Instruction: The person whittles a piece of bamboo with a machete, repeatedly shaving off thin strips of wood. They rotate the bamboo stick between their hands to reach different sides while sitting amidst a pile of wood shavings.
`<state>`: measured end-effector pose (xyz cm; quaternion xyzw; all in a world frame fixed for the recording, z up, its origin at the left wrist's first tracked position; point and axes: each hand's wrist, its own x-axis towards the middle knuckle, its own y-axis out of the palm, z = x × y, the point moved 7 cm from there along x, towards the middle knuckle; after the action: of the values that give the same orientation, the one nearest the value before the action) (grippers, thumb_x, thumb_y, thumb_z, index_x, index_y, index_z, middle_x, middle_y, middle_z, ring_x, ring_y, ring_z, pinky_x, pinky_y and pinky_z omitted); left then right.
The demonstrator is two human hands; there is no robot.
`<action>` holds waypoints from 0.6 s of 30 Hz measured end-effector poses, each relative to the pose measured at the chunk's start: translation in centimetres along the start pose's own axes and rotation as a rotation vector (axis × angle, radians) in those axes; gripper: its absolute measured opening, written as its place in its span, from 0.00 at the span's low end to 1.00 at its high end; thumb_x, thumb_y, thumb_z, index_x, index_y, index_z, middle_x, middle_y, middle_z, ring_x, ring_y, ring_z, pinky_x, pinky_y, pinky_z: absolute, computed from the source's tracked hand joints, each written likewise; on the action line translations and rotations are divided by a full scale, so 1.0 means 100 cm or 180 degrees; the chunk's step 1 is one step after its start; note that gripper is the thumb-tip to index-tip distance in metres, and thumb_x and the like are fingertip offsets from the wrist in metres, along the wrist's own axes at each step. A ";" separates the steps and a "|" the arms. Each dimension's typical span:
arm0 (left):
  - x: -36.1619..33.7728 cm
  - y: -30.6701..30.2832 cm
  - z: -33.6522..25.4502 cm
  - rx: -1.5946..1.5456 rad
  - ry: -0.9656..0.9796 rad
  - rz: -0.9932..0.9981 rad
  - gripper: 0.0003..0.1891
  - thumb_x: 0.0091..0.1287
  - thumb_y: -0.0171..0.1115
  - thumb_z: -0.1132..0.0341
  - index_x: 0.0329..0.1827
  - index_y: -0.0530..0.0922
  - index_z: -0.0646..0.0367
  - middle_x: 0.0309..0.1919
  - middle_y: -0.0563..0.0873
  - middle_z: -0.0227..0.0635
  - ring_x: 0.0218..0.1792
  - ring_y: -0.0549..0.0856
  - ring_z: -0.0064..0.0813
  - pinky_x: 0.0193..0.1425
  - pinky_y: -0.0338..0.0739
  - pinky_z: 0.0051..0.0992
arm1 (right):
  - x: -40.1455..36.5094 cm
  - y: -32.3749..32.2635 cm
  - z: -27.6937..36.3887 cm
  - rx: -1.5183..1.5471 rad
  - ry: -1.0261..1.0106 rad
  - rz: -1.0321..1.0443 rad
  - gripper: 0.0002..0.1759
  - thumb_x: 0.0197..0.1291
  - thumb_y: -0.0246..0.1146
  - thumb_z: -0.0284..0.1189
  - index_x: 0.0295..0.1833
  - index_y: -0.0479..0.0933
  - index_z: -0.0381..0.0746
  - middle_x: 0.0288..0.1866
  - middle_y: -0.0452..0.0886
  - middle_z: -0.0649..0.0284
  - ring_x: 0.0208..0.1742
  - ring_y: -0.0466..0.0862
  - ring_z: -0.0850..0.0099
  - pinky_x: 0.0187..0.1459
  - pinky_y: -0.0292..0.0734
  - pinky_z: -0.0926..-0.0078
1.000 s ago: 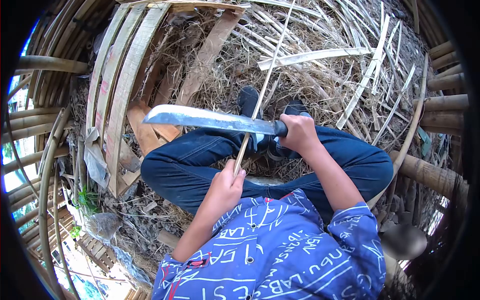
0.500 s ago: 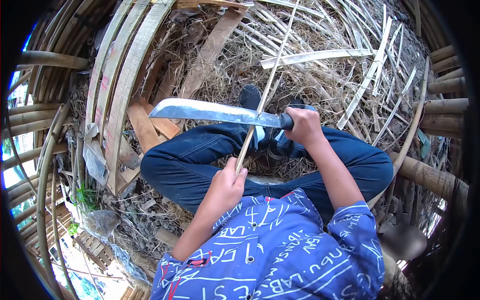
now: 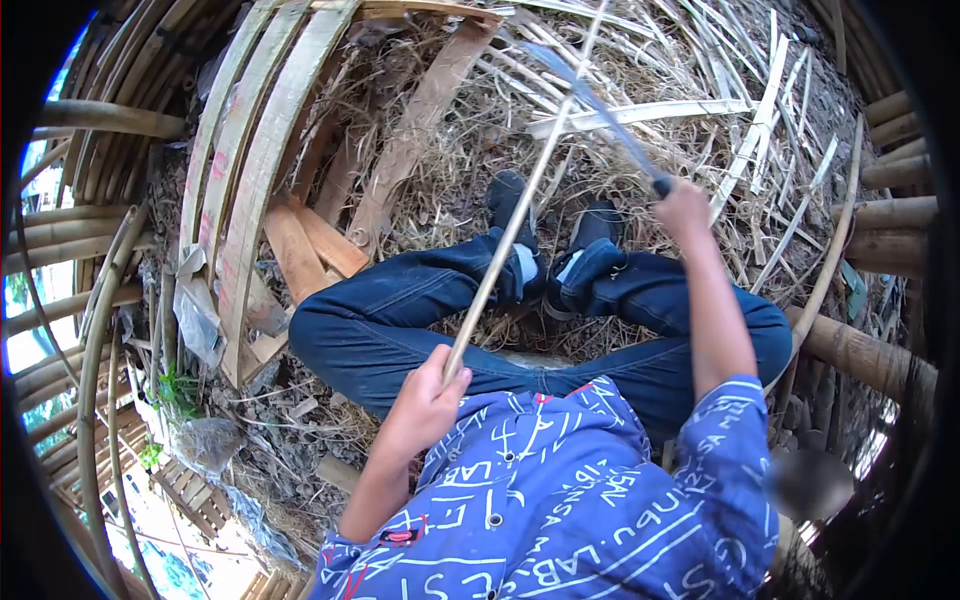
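Observation:
My left hand [image 3: 424,400] is closed around the near end of a long, thin bamboo strip [image 3: 512,232], just above my lap. The strip slants away from me, past my shoes and over the ground litter. My right hand [image 3: 685,212] grips the dark handle of a machete [image 3: 622,134], out in front of my right knee. Its blade is smeared by motion, points forward and to the left, and overlaps the far part of the strip in this view.
Split bamboo pieces [image 3: 650,115] and fibrous shavings cover the ground ahead. Wide wooden planks [image 3: 262,165] lie at left, near short orange-brown wood pieces [image 3: 300,250]. Bamboo pole walls [image 3: 75,235] stand on both sides, and a thick bamboo pole [image 3: 865,350] lies at right.
My right hand has carried the machete forward and to the right, its blade turning from sideways to pointing away. My left hand has drawn slightly back and left with the bamboo strip.

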<state>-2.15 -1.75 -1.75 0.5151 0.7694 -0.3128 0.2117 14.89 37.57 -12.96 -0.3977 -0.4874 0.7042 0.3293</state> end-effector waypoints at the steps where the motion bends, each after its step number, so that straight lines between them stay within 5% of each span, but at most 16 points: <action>1: -0.003 0.005 0.001 -0.0081 -0.0124 0.0087 0.06 0.71 0.55 0.67 0.37 0.70 0.60 0.24 0.72 0.29 0.28 0.69 0.18 0.31 0.66 0.26 | 0.003 -0.013 -0.014 -0.0187 0.0138 0.0061 0.17 0.52 0.63 0.32 0.50 0.83 0.49 0.42 0.86 0.54 0.42 0.86 0.53 0.46 0.81 0.55; 5: 0.013 0.020 -0.006 -0.0177 -0.0158 0.0162 0.06 0.71 0.55 0.67 0.39 0.70 0.60 0.24 0.72 0.29 0.27 0.69 0.18 0.31 0.66 0.26 | -0.011 -0.023 0.018 -0.0028 -0.0071 -0.0042 0.14 0.50 0.65 0.32 0.43 0.82 0.38 0.39 0.85 0.46 0.43 0.85 0.50 0.48 0.80 0.53; 9: 0.021 0.020 -0.010 0.0152 -0.0309 0.0071 0.07 0.71 0.54 0.67 0.39 0.70 0.61 0.24 0.72 0.31 0.27 0.70 0.20 0.31 0.67 0.27 | -0.077 -0.022 0.077 0.0422 -0.0942 -0.0117 0.13 0.46 0.68 0.35 0.38 0.82 0.42 0.28 0.84 0.50 0.34 0.85 0.49 0.41 0.80 0.53; 14: 0.024 0.023 -0.005 0.0244 -0.0198 0.0107 0.07 0.72 0.54 0.67 0.39 0.70 0.62 0.24 0.71 0.30 0.27 0.69 0.19 0.31 0.67 0.27 | -0.141 -0.007 0.133 0.0900 -0.1635 0.0347 0.11 0.40 0.67 0.32 0.32 0.78 0.43 0.25 0.82 0.52 0.31 0.84 0.52 0.35 0.79 0.54; 16: 0.024 0.022 -0.004 0.0083 0.0177 0.0180 0.09 0.72 0.53 0.65 0.40 0.70 0.64 0.23 0.78 0.44 0.25 0.78 0.32 0.32 0.71 0.35 | -0.132 0.001 0.131 0.0695 -0.1577 0.0467 0.10 0.39 0.67 0.32 0.31 0.78 0.43 0.27 0.83 0.52 0.33 0.85 0.52 0.37 0.79 0.54; 18: 0.020 0.023 -0.003 0.0053 0.0122 0.0201 0.09 0.73 0.53 0.65 0.40 0.70 0.64 0.23 0.77 0.43 0.25 0.78 0.31 0.32 0.71 0.34 | -0.110 -0.003 0.121 0.0372 -0.1444 0.0288 0.11 0.40 0.67 0.32 0.32 0.79 0.43 0.29 0.84 0.52 0.35 0.85 0.52 0.39 0.79 0.54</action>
<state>-0.80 0.40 -3.42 0.5467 0.7541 -0.3024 0.2024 9.42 23.18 -7.56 -0.2310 -0.4890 0.8166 0.2019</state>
